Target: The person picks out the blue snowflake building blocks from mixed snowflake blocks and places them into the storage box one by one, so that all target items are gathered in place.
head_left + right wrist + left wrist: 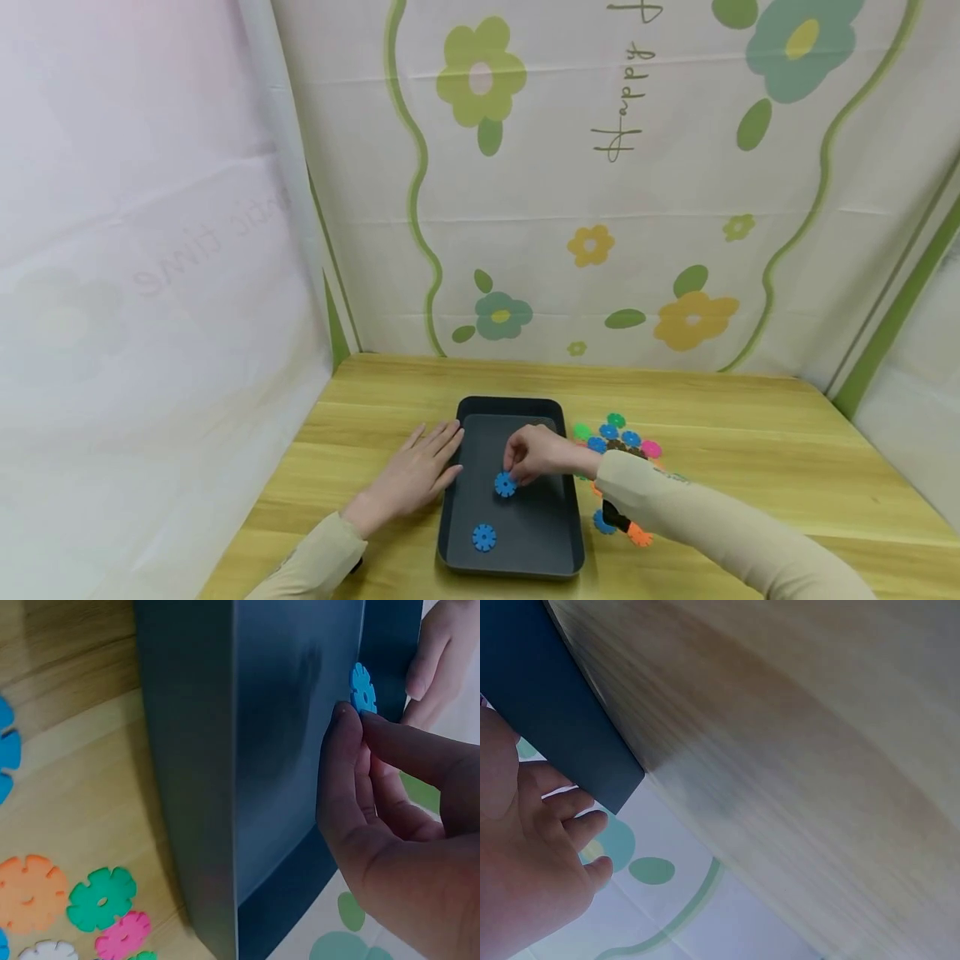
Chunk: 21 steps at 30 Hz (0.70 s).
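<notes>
My right hand pinches a blue notched plastic disc between thumb and finger, over the dark grey tray. The right wrist view shows the same blue disc held by its edge at the fingertips. Another blue disc lies flat in the near left part of the tray. My left hand rests along the tray's left rim, fingers straight and spread. From the left wrist, the fingers of that hand show right at the tray's side wall.
Right of the tray lies a loose pile of notched discs, with a green disc, a pink disc and an orange disc among them, partly behind the right sleeve. A flowered cloth hangs behind the wooden table.
</notes>
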Motion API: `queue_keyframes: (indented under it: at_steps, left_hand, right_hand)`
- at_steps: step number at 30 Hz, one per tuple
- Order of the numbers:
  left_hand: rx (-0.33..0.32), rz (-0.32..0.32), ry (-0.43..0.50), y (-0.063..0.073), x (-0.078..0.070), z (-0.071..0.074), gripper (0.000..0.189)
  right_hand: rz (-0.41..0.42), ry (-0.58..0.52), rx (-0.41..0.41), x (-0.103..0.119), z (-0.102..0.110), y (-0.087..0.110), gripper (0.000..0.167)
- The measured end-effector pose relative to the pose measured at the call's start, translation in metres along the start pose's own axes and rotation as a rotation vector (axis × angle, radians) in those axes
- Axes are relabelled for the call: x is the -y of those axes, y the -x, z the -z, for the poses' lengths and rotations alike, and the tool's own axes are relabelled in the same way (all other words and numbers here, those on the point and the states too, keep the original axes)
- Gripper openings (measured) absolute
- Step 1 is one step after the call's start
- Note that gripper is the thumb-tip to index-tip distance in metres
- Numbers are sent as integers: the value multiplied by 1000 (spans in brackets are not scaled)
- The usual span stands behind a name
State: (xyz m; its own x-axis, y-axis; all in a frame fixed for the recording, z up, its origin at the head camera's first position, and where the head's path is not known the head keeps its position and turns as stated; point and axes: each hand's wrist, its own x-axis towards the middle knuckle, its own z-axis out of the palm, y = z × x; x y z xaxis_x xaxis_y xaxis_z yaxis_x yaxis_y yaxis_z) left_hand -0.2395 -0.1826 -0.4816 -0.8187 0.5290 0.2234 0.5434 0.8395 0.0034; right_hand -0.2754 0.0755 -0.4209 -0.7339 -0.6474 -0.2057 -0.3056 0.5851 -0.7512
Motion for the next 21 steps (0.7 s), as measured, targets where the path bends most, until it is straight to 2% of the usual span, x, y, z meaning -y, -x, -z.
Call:
queue_keyframes:
  at_steps: [12, 21]
  left_hand:
    - [-3, -11, -4, -1, 0, 1, 58]
    - [7, 1, -26, -1, 0, 0, 58]
  right_hand:
    - [-27, 8, 110, 3, -14, -7, 3]
    - [-11, 3, 136, 5, -21, -8, 3]
